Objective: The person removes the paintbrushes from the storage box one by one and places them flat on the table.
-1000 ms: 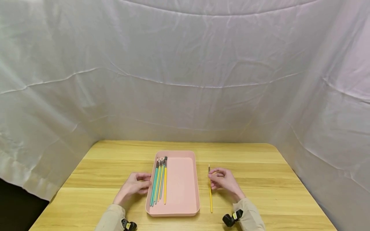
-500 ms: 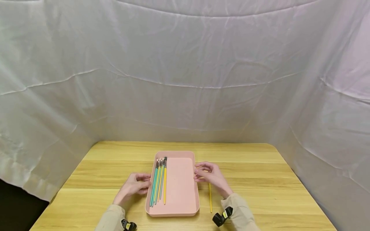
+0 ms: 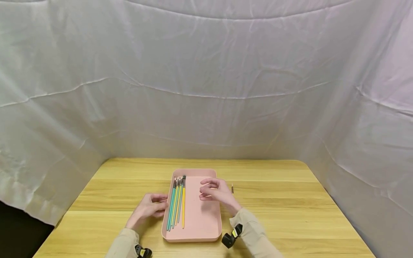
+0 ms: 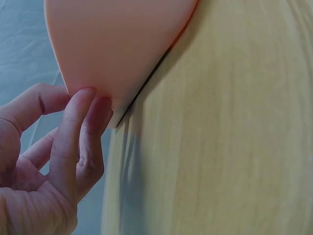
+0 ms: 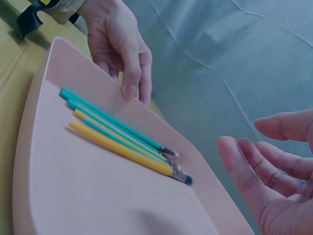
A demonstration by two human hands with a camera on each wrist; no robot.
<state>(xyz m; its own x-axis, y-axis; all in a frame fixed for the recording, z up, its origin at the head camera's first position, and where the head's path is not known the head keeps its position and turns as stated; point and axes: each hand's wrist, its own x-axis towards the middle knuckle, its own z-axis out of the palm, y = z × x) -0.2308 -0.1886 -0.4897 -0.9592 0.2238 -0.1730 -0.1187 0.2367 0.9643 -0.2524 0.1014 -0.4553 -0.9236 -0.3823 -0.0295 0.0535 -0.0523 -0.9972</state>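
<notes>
A pink tray (image 3: 201, 215) lies on the table, with several paintbrushes (image 3: 176, 204) in teal and yellow side by side along its left wall. My left hand (image 3: 150, 208) pinches that wall: in the left wrist view, fingers (image 4: 68, 142) press its outside while one digit passes behind the rim. Over the tray's right half hovers my right hand (image 3: 217, 191), fingers loosely spread, holding nothing. The right wrist view shows thumb and fingers (image 5: 244, 171) apart. Another paintbrush (image 3: 232, 189) is on the table right of the tray; only its tip shows, the arm hiding its handle.
The wooden table (image 3: 290, 215) extends on both sides of the tray. A grey-white cloth (image 3: 206, 89) hangs behind and beside it. Each wrist carries a small black camera, such as the right one (image 3: 231, 236).
My right hand has left the yellow paintbrush on the table and moved leftward across the tray's right rim, over its inside. My left hand has stayed at the tray's left wall.
</notes>
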